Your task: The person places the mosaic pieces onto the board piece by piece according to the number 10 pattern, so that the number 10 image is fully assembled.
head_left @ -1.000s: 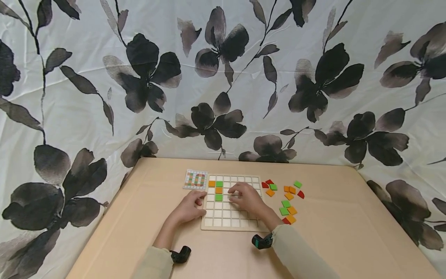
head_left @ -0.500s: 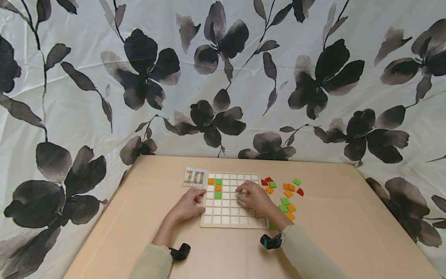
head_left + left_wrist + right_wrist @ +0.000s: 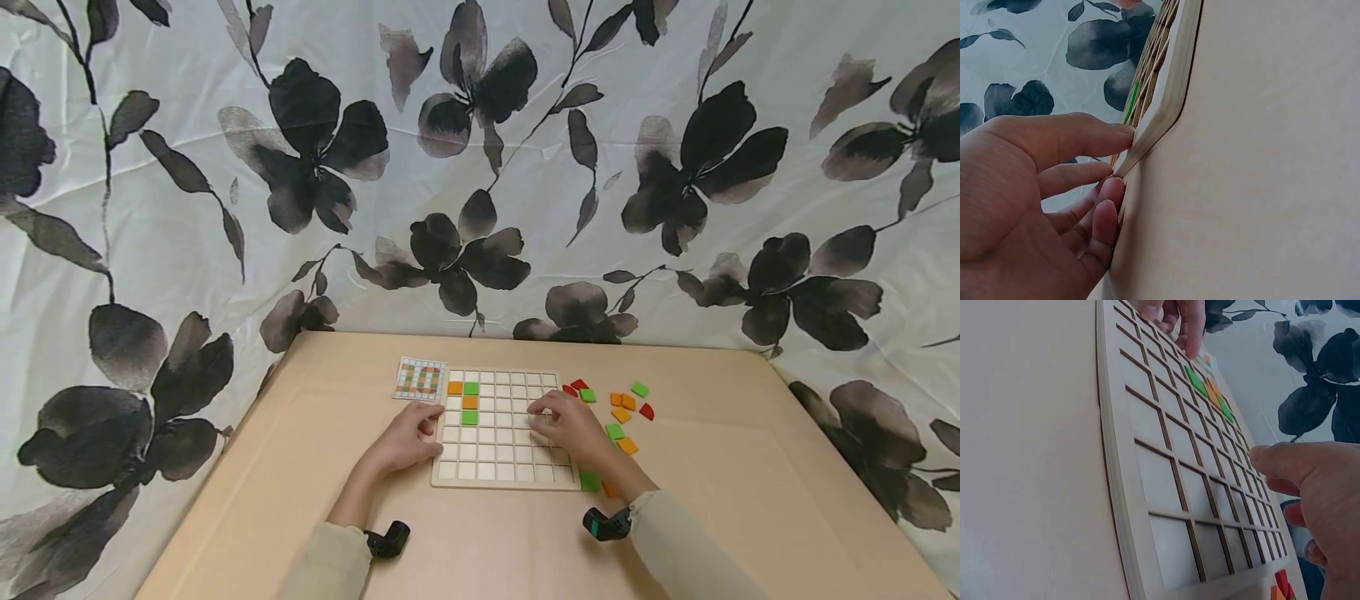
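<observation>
A pale gridded board (image 3: 495,472) lies on the table, with several orange and green square tiles (image 3: 469,402) set in its upper left cells. At its left edge is my left hand (image 3: 405,437), thumb and fingertips touching the rim. The left wrist view shows the thumb (image 3: 1085,134) against the board's side, the other fingers bent below it. My right hand (image 3: 573,429) hovers over the board's right part, fingers loosely bent. No tile shows between its thumb (image 3: 1285,459) and fingers; the tips are partly hidden.
Loose green, orange and red tiles (image 3: 627,446) are scattered right of the board, some partly hidden by my right forearm. A small patterned card (image 3: 420,379) lies by the board's upper left corner. A floral cloth (image 3: 472,167) hangs behind the table (image 3: 750,467).
My right hand has drawn back to the right across the board, towards the loose tiles. The left hand stays at the left edge, and the placed tiles look the same.
</observation>
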Demonstrator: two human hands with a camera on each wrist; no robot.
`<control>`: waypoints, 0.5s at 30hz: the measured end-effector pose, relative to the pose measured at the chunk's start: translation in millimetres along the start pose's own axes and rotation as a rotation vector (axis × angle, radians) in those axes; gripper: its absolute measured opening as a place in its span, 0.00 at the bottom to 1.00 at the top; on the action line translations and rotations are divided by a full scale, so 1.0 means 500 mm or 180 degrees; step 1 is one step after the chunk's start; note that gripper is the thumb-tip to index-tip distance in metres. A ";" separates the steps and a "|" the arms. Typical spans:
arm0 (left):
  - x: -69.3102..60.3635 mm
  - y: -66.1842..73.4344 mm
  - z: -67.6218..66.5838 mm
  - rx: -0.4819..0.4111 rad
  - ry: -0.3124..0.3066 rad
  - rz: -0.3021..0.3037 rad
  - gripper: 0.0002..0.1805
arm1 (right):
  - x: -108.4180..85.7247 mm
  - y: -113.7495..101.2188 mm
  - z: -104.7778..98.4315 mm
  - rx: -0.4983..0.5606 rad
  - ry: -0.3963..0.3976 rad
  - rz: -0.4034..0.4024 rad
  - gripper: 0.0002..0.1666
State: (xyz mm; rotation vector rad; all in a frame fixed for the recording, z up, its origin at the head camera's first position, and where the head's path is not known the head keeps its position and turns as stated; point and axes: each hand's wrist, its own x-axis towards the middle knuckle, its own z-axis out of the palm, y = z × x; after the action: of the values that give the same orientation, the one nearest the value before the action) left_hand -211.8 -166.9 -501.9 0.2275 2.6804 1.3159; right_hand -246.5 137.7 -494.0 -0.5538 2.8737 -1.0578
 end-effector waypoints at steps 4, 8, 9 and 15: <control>0.000 0.001 -0.001 0.0004 0.0005 0.0003 0.36 | -0.005 0.018 -0.008 -0.0060 0.0078 -0.0007 0.11; 0.000 -0.001 -0.001 0.0008 -0.0003 0.0018 0.36 | -0.008 0.037 -0.019 -0.0140 0.0128 0.0056 0.12; 0.000 -0.002 -0.001 0.0006 -0.0005 0.0023 0.36 | -0.008 0.042 -0.022 -0.0141 0.0131 0.0091 0.12; 0.003 -0.003 -0.001 0.0019 -0.0013 0.0052 0.36 | -0.013 0.069 -0.040 -0.0139 0.0095 0.0152 0.13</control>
State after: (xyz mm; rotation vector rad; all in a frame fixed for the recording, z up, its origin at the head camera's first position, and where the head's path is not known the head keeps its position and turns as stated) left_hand -213.3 -168.3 -502.9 0.2532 2.6849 1.3110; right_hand -254.6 176.7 -501.1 -0.4731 2.9265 -1.0074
